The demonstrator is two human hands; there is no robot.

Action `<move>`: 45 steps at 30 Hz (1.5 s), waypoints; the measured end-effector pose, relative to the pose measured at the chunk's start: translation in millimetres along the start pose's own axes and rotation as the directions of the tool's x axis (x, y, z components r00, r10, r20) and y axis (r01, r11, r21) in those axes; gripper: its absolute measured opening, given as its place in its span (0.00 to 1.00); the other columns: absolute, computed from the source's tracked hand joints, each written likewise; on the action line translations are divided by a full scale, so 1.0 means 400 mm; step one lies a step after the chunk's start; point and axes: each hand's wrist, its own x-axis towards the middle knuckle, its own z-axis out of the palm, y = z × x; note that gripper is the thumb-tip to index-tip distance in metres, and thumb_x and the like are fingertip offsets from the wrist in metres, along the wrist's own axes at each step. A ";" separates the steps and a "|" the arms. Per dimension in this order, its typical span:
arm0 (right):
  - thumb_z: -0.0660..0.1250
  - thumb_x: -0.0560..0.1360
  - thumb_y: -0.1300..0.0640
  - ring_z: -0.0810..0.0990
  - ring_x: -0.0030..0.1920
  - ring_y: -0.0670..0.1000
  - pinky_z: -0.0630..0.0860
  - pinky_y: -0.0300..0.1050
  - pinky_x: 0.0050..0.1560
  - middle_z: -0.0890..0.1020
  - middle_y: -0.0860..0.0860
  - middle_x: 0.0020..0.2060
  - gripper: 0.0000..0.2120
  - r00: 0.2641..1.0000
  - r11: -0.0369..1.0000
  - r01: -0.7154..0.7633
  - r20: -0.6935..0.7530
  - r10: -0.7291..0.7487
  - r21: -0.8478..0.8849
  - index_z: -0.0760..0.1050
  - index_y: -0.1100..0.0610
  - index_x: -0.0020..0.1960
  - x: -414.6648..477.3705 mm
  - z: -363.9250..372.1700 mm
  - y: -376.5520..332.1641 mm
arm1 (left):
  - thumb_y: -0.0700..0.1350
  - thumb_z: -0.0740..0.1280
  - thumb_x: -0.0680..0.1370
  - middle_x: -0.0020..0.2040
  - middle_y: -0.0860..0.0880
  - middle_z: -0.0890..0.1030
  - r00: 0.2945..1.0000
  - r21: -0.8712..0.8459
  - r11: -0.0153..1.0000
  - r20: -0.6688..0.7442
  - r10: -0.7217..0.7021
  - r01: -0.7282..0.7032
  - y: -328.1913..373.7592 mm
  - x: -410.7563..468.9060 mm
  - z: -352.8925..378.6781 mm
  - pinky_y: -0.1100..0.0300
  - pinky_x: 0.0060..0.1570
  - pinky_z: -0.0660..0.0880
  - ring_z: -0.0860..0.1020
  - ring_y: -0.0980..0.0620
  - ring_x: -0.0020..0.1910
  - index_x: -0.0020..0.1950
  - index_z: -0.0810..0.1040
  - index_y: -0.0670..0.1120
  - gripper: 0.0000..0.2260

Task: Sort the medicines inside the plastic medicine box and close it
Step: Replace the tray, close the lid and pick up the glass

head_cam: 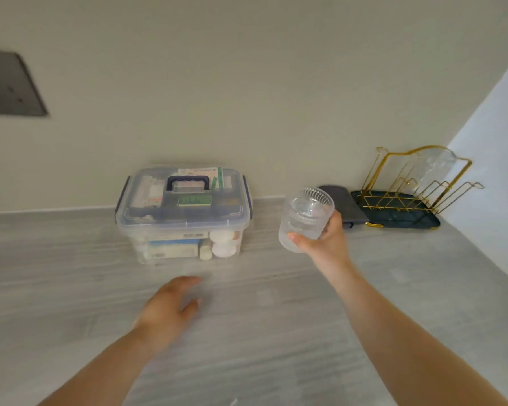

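Head view: one closed medicine box (184,212); right hand (324,240) grips one glass (305,218); left hand (167,310) spread.

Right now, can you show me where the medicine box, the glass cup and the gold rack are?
medicine box (185,213): head view, on its clear lid.
glass cup (304,219): head view, on its ribbed side, above the right hand's fingers.
gold rack (405,183): head view, on its wire bars.
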 end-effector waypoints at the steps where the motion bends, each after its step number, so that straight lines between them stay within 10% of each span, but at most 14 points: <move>1: 0.76 0.59 0.64 0.76 0.47 0.43 0.73 0.32 0.48 0.74 0.38 0.44 0.30 0.999 1.000 0.015 0.037 -0.016 0.015 0.64 0.49 0.52 -0.040 0.001 -0.020 | 0.38 0.64 0.74 0.62 0.44 0.73 1.000 -0.092 0.996 -0.031 0.002 -0.005 0.021 -0.023 -0.013 0.58 0.62 0.64 0.71 0.46 0.62 0.62 0.70 0.46 0.17; 7: 0.77 0.56 0.63 0.77 0.45 0.37 0.73 0.28 0.43 0.76 0.38 0.44 0.30 0.968 0.999 0.037 0.246 -0.042 0.025 0.66 0.40 0.46 -0.302 0.062 -0.128 | 0.35 0.64 0.73 0.49 0.53 0.76 0.980 -0.560 0.805 -0.145 0.138 -0.196 0.112 -0.170 -0.151 0.74 0.44 0.72 0.74 0.59 0.47 0.56 0.70 0.49 0.15; 13: 0.75 0.52 0.58 0.76 0.44 0.29 0.71 0.22 0.42 0.78 0.40 0.45 0.31 0.915 1.000 0.021 0.402 -0.027 0.021 0.66 0.41 0.49 -0.550 0.217 -0.212 | 0.47 0.71 0.63 0.53 0.63 0.72 0.951 -0.457 0.859 0.082 0.298 -0.230 0.026 -0.334 -0.303 0.76 0.50 0.68 0.71 0.68 0.53 0.54 0.63 0.63 0.26; 23: 0.77 0.57 0.68 0.79 0.42 0.39 0.78 0.42 0.48 0.78 0.42 0.43 0.31 0.819 0.997 -0.071 0.573 0.036 0.038 0.67 0.43 0.47 -0.833 0.589 -0.290 | 0.35 0.74 0.65 0.57 0.50 0.77 0.997 -0.376 0.923 -0.015 0.075 -0.075 -0.305 -0.555 -0.541 0.53 0.62 0.70 0.76 0.52 0.55 0.63 0.68 0.48 0.29; 25: 0.76 0.58 0.69 0.80 0.40 0.35 0.78 0.32 0.42 0.77 0.41 0.43 0.30 0.790 0.996 -0.074 0.612 0.023 0.057 0.67 0.44 0.47 -0.875 0.658 -0.303 | 0.34 0.74 0.65 0.57 0.48 0.77 0.999 -0.395 0.918 -0.042 0.031 -0.045 -0.368 -0.592 -0.579 0.51 0.62 0.70 0.76 0.51 0.56 0.63 0.69 0.46 0.29; 45: 0.76 0.59 0.66 0.76 0.46 0.38 0.74 0.47 0.54 0.76 0.40 0.45 0.33 0.686 0.997 -0.074 0.726 0.055 -0.005 0.63 0.44 0.54 -1.125 0.928 -0.322 | 0.37 0.73 0.66 0.56 0.51 0.76 0.984 -0.408 0.912 -0.140 -0.113 0.047 -0.646 -0.813 -0.691 0.67 0.55 0.72 0.74 0.55 0.57 0.61 0.67 0.54 0.29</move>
